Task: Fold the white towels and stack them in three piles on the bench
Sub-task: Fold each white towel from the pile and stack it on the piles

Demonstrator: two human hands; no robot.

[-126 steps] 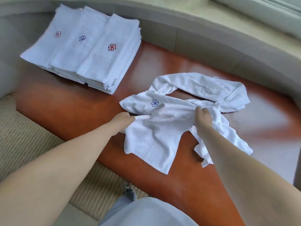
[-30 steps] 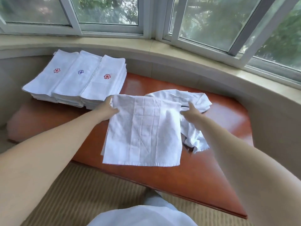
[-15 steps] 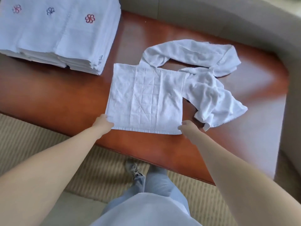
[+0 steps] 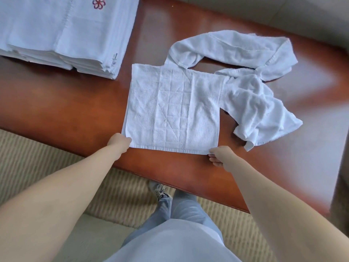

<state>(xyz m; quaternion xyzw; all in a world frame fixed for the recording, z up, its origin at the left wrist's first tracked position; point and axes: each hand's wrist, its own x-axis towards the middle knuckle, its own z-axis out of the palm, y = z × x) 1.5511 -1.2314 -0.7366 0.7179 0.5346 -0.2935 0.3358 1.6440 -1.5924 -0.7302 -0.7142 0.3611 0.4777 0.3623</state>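
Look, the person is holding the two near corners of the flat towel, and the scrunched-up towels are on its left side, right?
Not quite. The scrunched-up towels lie on the flat towel's right side; the folded stacks are on its left, as the head view shows. The rest is right: the left hand and right hand hold its two near corners on the bench.

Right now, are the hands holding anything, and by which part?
Yes: the flat white terry towel spread on the bench. Left hand pinches its near-left corner, right hand its near-right corner.
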